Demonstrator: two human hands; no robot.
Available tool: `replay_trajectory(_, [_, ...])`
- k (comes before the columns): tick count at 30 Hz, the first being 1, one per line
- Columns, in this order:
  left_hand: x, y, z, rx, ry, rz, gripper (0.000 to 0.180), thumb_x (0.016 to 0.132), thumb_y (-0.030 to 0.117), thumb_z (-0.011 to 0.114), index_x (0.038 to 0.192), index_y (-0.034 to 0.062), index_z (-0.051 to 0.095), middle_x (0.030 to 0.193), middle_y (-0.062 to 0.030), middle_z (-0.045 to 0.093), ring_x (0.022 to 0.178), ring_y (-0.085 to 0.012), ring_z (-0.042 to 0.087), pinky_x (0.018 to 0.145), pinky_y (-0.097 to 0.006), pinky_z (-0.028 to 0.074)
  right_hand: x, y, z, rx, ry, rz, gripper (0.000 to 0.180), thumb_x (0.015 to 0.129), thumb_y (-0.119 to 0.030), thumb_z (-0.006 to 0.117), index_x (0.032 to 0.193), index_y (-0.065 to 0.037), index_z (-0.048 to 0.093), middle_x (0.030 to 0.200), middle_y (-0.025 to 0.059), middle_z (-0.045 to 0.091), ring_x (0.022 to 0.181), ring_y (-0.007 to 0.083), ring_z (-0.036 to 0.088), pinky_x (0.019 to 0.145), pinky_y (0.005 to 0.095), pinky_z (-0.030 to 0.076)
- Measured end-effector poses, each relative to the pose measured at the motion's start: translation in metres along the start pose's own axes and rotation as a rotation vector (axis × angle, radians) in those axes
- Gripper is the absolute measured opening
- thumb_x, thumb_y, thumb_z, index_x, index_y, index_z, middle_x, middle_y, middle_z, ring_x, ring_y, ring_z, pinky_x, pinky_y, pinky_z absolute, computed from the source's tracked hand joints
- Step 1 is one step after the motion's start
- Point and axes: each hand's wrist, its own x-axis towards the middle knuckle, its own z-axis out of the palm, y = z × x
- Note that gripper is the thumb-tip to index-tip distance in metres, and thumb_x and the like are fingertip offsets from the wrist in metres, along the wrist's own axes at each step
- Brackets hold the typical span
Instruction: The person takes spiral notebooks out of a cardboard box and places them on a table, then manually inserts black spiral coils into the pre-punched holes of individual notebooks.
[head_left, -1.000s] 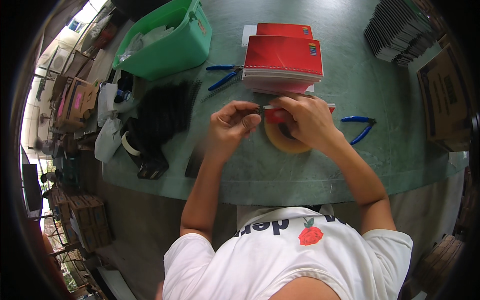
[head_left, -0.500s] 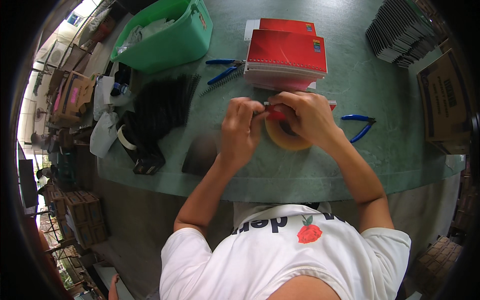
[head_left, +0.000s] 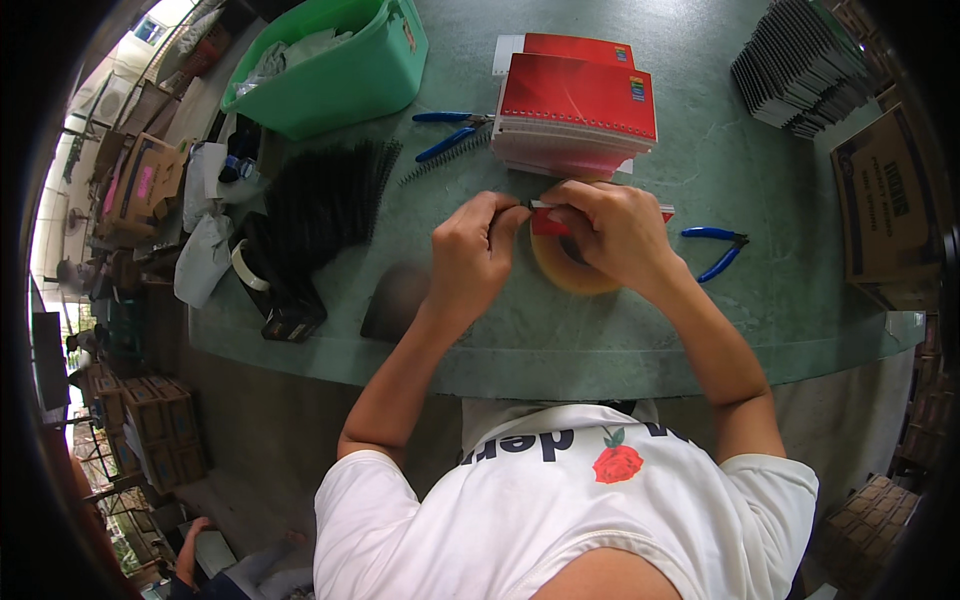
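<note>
My right hand [head_left: 618,232] grips a small red-covered notebook [head_left: 547,226], seen nearly edge-on above a roll of yellowish tape [head_left: 556,268]. At the notebook's left end, the thumb and fingers of my left hand [head_left: 474,250] are pinched together on something dark and too small to make out. Just beyond my hands stands a stack of red-covered notebooks [head_left: 580,98] with punched holes along the near edge. Left of the stack lie blue-handled pliers [head_left: 446,150] and a dark spiral wire [head_left: 440,162]. A second pair of blue-handled cutters [head_left: 716,257] rests right of my right hand.
A heap of black spiral wires [head_left: 325,200] lies to the left, near a black tape dispenser [head_left: 290,305]. Behind it stands a green bin [head_left: 350,95]. Stacked spiral-bound books [head_left: 795,75] and a cardboard box [head_left: 890,210] are on the right. A person's arm [head_left: 188,550] shows at lower left.
My left hand has shifted slightly left, away from the notebook's end. The right hand keeps its grip on the notebook. More of the other person shows at lower left.
</note>
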Motion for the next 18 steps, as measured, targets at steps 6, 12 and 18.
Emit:
replay_trajectory(6, [0.006,0.006,-0.012,-0.456,-0.183,-0.541,0.015,0.085,0.012,0.067,0.093,0.0004,0.061,0.076,-0.0026,0.061,0.061,-0.0084,0.057,0.055,-0.024,0.045,0.000,0.004,-0.001,-0.012,-0.021,-0.026,0.013,0.077,-0.012,0.062,0.090,-0.012,0.064,0.075,0.0071,0.066,0.070,0.0262,0.064,0.059,0.0380,0.048])
replay_trajectory(12, [0.003,-0.002,0.001,-0.170,-0.030,-0.106,0.024,0.082,0.017,0.070,0.094,-0.0001,0.058,0.074,-0.0044,0.059,0.062,-0.0104,0.056,0.058,-0.027,0.046,-0.001,0.004,0.001,-0.047,-0.045,0.015,0.012,0.078,-0.014,0.062,0.089,-0.012,0.064,0.077,0.0064,0.066,0.069,0.0260,0.064,0.059,0.0379,0.049])
replay_trajectory(18, [0.021,0.000,-0.020,-0.091,-0.305,-0.083,0.023,0.085,0.022,0.065,0.089,0.0001,0.059,0.080,-0.0120,0.060,0.066,-0.0248,0.057,0.061,-0.035,0.046,-0.003,0.009,0.010,-0.199,0.100,-0.184,0.016,0.078,-0.022,0.063,0.092,-0.014,0.064,0.074,0.0032,0.065,0.076,0.0220,0.065,0.065,0.0377,0.049])
